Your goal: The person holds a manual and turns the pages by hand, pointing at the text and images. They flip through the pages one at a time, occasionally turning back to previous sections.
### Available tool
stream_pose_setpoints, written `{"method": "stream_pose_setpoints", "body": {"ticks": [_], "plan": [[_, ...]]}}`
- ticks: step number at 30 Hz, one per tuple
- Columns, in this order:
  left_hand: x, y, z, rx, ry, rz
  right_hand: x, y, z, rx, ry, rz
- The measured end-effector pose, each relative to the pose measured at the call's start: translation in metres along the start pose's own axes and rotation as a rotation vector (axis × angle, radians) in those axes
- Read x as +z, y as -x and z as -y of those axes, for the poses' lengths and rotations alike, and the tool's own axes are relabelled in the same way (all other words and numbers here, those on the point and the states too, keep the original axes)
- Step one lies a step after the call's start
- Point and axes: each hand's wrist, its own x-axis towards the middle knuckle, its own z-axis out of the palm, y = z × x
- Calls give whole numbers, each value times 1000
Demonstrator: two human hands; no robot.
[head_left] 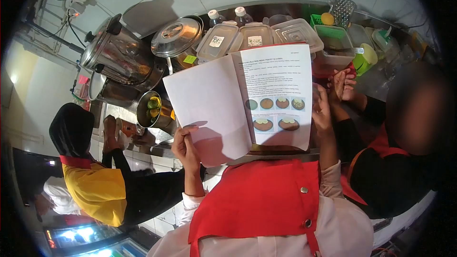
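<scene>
An open booklet with white pages is spread out in front of me, held up by both hands. Its right page has printed text and several small food photos; the left page is blank. My left hand grips the lower left edge, thumb over the paper. At the right edge, my right hand is closed on the page, its fingers partly hidden behind the sheet. Behind the booklet's top edge stand lidded plastic containers.
On the left are large metal pots, a lidded pan and a pot with green and yellow pieces. A co-worker's hands are close on my right, near a green cup. Another person in yellow works at the left.
</scene>
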Motion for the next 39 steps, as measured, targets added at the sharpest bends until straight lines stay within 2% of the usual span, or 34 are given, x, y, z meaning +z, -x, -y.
{"method": "stream_pose_setpoints", "body": {"ticks": [3, 5, 6, 7, 8, 10, 11, 12, 13, 14, 16, 17, 19, 21, 24, 28, 31, 33, 35, 39], "plan": [[1, 1, 0, -4, -3, 21, -7, -2, -11, -46, -49, 94], [4, 2, -1, 7, -13, 34, -7, -4, -13, -55, 227, 121], [4, 3, -2, -15, -12, 56, -5, -2, -14, -73, 298, 95], [4, 4, -4, -38, -11, 78, 1, 6, -14, 47, 360, 35], [5, 5, -6, -36, -11, 77, 13, 6, -6, 41, 316, 63], [10, 10, -17, -88, 2, 219, 37, 6, 9, 10, 260, 126], [14, 11, -22, -89, 2, 219, 48, 7, 13, -15, 248, 160], [19, 11, -27, -27, -39, 302, 63, 7, 36, -75, 382, 198], [24, 11, -34, 36, -81, 383, 68, 11, 27, -239, 547, 161], [29, 10, -43, 33, -102, 422, 80, 14, 39, -165, 578, 203], [40, 16, -46, 17, -70, 405, 106, 18, 69, -6, 581, 279], [45, 19, -48, 1, -38, 389, 112, 19, 70, -86, 552, 335], [50, 17, -57, -35, -65, 413, 120, 22, 61, -82, 520, 375], [53, 16, -55, 30, -140, 373, 124, 24, 62, -88, 482, 347], [50, 14, -54, -11, -124, 338, 118, 24, 61, 13, 596, 191], [31, 6, -56, -26, -197, 284, 89, 16, 48, -96, 535, -4], [11, -3, -49, -121, -94, 178, 69, 13, 49, 25, 388, -98], [-8, -13, -40, -58, -102, 145, 63, 7, 54, -51, 411, -105], [-13, -19, -47, -173, 63, 64, 56, 6, 56, 20, 267, -119], [-31, -25, -36, -161, 153, 33, 46, 4, 54, 9, 270, -83]]}}
